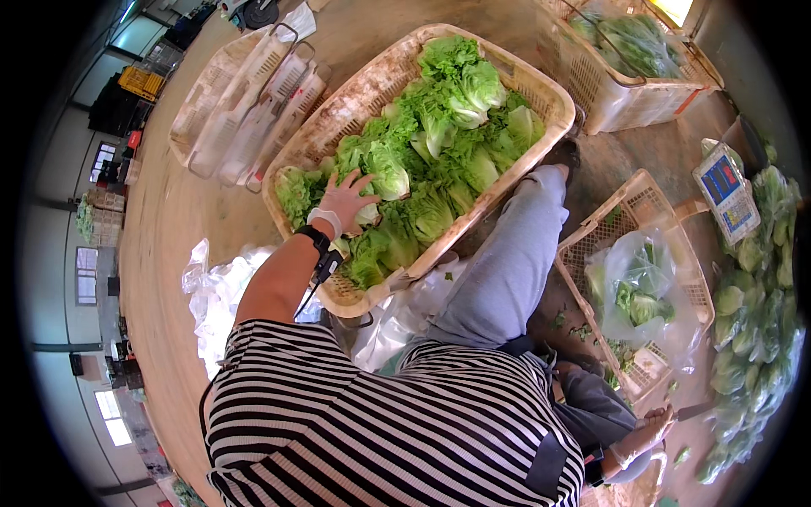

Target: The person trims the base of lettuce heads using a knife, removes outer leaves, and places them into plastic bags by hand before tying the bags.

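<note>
My left hand, in a thin clear glove and with a black strap at the wrist, lies with fingers spread on heads of green leaf lettuce. They fill much of a large off-white plastic basket with brown stains. At the lower right, my right hand, also gloved, is closed around a knife, whose blade points right. Above that hand, a smaller crate holds a clear plastic bag with lettuce inside.
Empty white crates stand at upper left. A crate of bagged greens is at upper right. A digital scale is near bagged lettuce along the right. Crumpled clear plastic lies beside my left arm; leaf scraps dot the floor.
</note>
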The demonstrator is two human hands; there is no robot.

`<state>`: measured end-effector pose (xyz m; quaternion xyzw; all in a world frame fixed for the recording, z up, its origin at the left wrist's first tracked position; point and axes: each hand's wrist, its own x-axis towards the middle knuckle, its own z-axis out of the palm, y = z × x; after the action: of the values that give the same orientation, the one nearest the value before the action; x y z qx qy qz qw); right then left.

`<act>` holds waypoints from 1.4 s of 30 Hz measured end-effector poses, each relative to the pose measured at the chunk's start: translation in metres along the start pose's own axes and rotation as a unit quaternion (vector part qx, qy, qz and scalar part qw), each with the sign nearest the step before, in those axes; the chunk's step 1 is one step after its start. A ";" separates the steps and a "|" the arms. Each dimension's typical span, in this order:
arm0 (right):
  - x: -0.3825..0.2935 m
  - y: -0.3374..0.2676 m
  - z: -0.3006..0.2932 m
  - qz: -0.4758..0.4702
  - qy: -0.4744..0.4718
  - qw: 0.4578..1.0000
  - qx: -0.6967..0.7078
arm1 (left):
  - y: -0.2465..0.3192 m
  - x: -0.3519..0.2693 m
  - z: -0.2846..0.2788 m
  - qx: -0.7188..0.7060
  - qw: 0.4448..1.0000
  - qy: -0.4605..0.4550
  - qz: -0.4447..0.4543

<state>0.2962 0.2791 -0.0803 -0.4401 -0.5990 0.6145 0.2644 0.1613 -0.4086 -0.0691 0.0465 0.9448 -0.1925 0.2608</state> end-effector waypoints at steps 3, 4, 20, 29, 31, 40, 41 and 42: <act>-0.003 0.000 0.000 -0.007 0.013 1.000 0.023 | -0.007 0.003 0.001 -0.039 0.998 0.031 -0.023; -0.004 0.000 -0.001 -0.017 -0.002 1.000 0.011 | -0.011 0.003 0.005 -0.080 0.995 0.048 -0.041; 0.001 0.014 -0.024 -0.016 -0.010 0.999 0.043 | -0.020 0.065 0.017 -0.309 0.783 0.247 -0.480; 0.010 0.028 -0.033 -0.019 -0.017 0.999 0.042 | -0.072 0.029 0.033 -0.669 0.496 0.457 -0.312; 0.014 0.030 -0.030 -0.033 -0.035 0.997 0.053 | -0.080 -0.002 0.025 -0.730 0.466 0.426 -0.262; -0.036 -0.009 0.018 0.014 -0.081 0.996 0.016 | 0.104 -0.017 -0.122 -0.958 0.195 0.025 0.208; -0.051 -0.014 0.026 0.001 -0.102 0.995 0.003 | 0.143 -0.014 -0.138 -0.941 0.190 -0.016 0.279; -0.067 -0.019 0.032 -0.005 -0.152 0.988 0.022 | 0.178 -0.010 -0.155 -0.922 0.246 -0.054 0.293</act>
<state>0.2965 0.2089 -0.0504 -0.3326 -0.6204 0.6864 0.1827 0.1298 -0.1844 -0.0024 0.0376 0.3824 0.8980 0.2144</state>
